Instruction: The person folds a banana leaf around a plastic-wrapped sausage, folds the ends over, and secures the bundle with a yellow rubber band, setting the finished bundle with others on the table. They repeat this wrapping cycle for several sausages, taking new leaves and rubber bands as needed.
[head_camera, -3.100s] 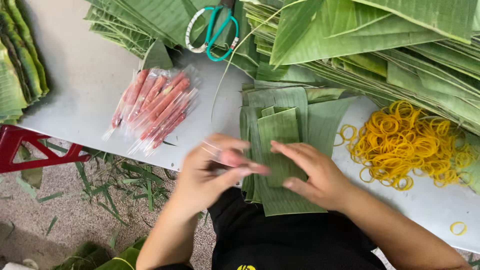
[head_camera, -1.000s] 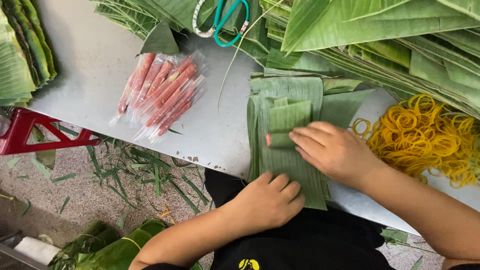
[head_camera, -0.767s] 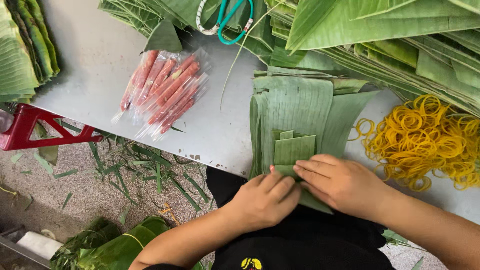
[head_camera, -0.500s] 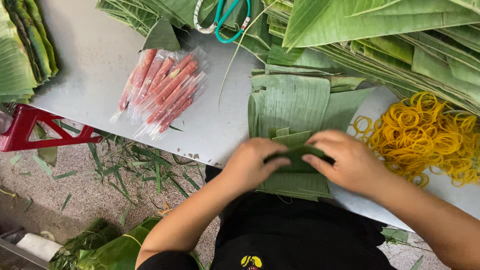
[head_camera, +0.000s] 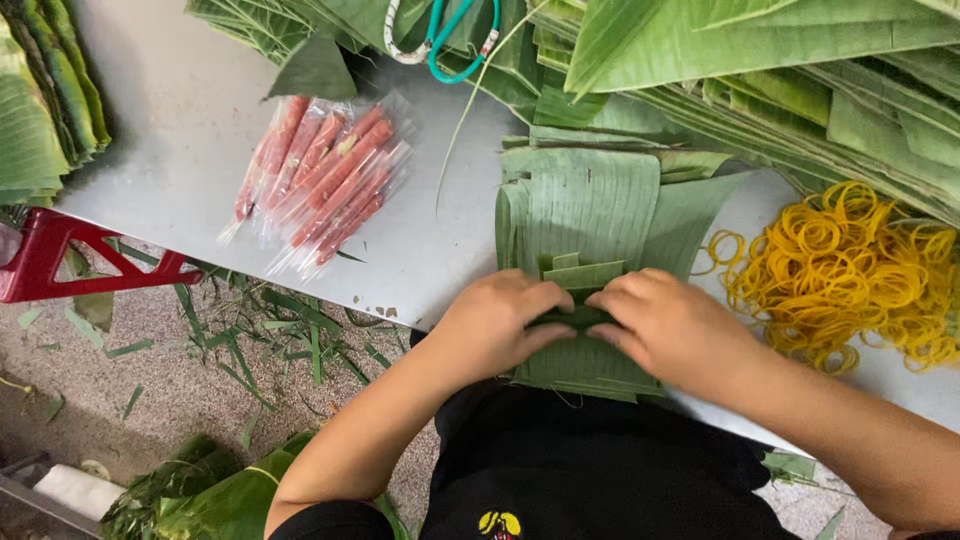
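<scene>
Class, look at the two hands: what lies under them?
Under the left hand and right hand lies a folded green leaf bundle on a stack of flat leaves. Anything wrapped inside is hidden.

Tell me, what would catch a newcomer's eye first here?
Probably the two hands, left hand and right hand, pressed together over a small folded leaf bundle on a stack of banana leaves at the table's near edge. To the right lies a bright yellow heap of rubber bands; to the left, pink sausages in clear wrappers.

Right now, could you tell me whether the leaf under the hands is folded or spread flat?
Folded: both hands press a rolled bundle atop the flat leaf stack.
</scene>
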